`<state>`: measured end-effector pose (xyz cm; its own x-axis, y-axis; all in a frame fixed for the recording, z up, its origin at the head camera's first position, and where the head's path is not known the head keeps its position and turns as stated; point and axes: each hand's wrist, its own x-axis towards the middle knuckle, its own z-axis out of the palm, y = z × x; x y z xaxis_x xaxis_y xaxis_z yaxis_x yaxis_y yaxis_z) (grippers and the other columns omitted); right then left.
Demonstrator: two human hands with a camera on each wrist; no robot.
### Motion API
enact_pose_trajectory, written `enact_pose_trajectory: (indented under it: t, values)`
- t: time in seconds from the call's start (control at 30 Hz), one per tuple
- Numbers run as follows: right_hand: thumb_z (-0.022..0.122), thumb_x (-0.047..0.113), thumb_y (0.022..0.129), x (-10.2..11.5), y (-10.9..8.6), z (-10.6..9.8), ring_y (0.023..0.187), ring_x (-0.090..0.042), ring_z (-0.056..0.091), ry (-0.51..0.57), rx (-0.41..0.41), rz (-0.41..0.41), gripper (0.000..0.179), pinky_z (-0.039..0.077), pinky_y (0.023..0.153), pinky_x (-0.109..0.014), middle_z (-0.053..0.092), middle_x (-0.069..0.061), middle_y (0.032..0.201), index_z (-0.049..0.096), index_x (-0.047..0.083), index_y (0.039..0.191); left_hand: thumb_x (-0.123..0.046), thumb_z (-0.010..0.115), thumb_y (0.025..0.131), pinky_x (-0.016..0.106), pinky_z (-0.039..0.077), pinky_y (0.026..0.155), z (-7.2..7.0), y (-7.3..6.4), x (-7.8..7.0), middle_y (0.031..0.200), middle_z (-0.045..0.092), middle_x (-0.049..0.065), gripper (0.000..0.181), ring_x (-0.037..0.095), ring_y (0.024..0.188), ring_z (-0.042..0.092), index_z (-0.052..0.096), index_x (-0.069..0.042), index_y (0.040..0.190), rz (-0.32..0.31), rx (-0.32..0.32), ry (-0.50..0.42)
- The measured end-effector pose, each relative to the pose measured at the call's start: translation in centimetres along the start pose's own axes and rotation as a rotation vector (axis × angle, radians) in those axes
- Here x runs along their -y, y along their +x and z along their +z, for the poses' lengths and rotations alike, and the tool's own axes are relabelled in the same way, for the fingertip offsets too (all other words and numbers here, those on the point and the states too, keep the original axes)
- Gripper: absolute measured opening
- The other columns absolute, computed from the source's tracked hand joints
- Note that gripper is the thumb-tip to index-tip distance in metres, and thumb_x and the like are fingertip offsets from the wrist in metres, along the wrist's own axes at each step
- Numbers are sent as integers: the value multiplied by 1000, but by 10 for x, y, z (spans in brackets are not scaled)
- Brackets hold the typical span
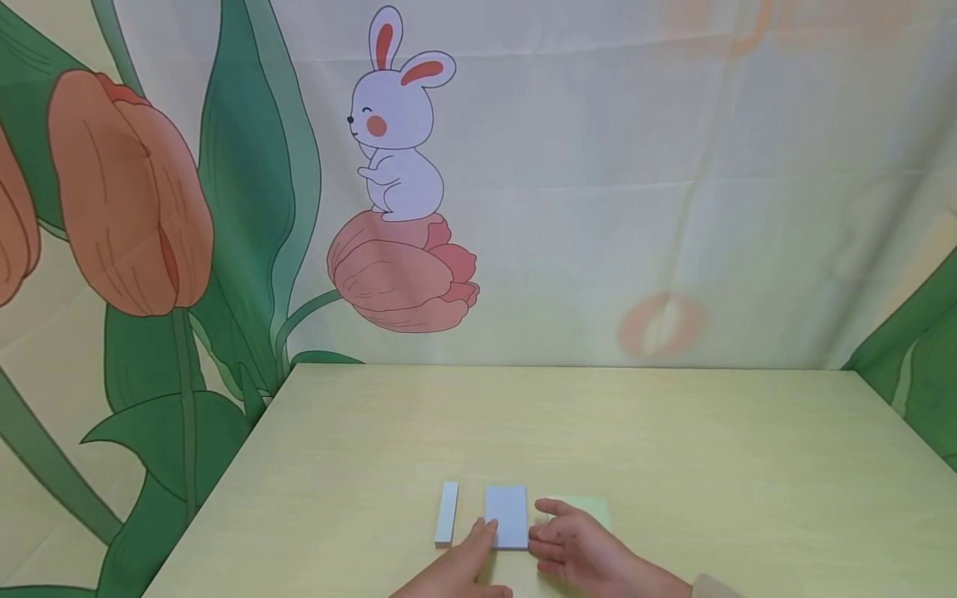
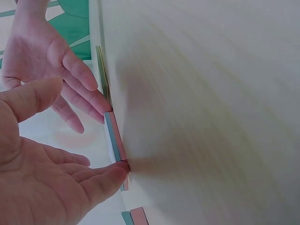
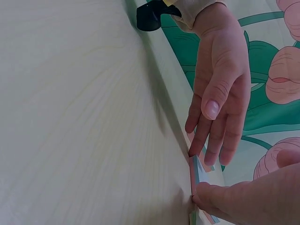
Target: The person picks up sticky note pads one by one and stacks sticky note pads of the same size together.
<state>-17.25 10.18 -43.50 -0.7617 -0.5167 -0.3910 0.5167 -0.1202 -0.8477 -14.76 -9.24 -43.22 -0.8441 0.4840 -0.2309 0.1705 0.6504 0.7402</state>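
A flat pale blue rectangular piece lies on the table between both hands. From the side, in the left wrist view, this blue piece shows a pink layer underneath. My left hand touches its left edge with extended fingertips. On the opposite side, the fingertips of my right hand are at its right edge. Left of the left hand lies a narrow pale blue strip. Partly covered by the right hand is a flat pale green piece. Neither hand grips anything.
The pale yellow wood-look table stretches away to the back. Behind it hangs a cloth backdrop printed with tulips, leaves and a white rabbit. A black object sits by the left sleeve in the right wrist view.
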Motion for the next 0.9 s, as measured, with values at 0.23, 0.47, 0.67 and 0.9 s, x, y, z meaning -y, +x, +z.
enact_pose_trajectory:
  t: [0.23, 0.47, 0.67, 0.9]
  values:
    - [43, 9, 84, 1, 1, 0, 129, -45, 15, -8, 12, 5, 69, 27, 102, -49, 8, -39, 137, 1, -6, 137, -25, 64, 79, 56, 25, 98, -1, 0, -1, 138, 18, 35, 76, 46, 126, 24, 24, 12, 132, -10, 10, 0]
    - [44, 10, 84, -2, -2, -5, 127, -48, 18, -24, 27, 19, 69, 18, 102, -56, 13, -39, 136, 3, -9, 136, -30, 64, 79, 56, 26, 98, -2, -1, 0, 139, 19, 34, 79, 45, 126, 25, 24, 10, 134, -33, 22, 12]
    - [46, 15, 81, -6, -14, -10, 125, -46, 27, -69, 32, 39, 71, 21, 102, -55, 22, -37, 135, 9, -9, 136, -38, 60, 80, 57, 25, 98, -1, -8, 0, 141, 18, 31, 80, 45, 126, 25, 23, 8, 135, -32, 31, 11]
    - [49, 23, 82, -8, -29, -16, 120, -37, 41, -68, 58, 92, 71, 34, 98, -45, 33, -29, 134, 13, -3, 138, -35, 64, 77, 55, 28, 98, 1, -7, 3, 142, 19, 28, 82, 44, 125, 29, 24, 7, 135, -58, 57, 67]
